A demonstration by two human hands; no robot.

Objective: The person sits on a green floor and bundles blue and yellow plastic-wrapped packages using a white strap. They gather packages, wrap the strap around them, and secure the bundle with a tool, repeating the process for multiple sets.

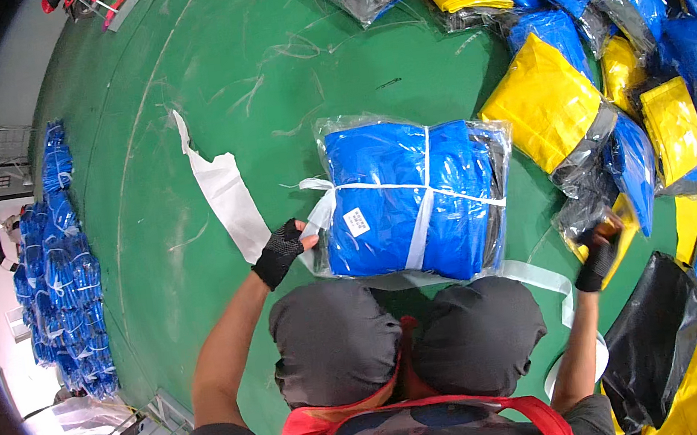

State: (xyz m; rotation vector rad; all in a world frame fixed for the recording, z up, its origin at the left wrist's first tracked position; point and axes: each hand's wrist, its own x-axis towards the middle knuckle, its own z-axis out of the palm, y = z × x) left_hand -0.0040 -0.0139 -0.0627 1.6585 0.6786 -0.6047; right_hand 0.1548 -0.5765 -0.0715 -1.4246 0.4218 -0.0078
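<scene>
A bundle of blue folded packets [399, 212] in clear plastic lies on the floor before my knees, tied crosswise with white strap [421, 231] and bearing a white label. At its left edge, my left hand [282, 251], in a black fingerless glove, pinches the loose white strap below the knot. Out to the right, my right hand [600, 251], gloved alike, has its fingers closed on a plastic-wrapped yellow packet [623, 229] at the pile's edge. The bags' glare partly obscures these fingertips.
A heap of yellow, blue and grey packets [546, 105] spreads along the right. Left of the bundle lies a torn white strip [225, 193]. A white strap roll [595, 361] sits beside my right forearm, near a black bag [656, 337]. Tied blue bundles [64, 284] stand far left.
</scene>
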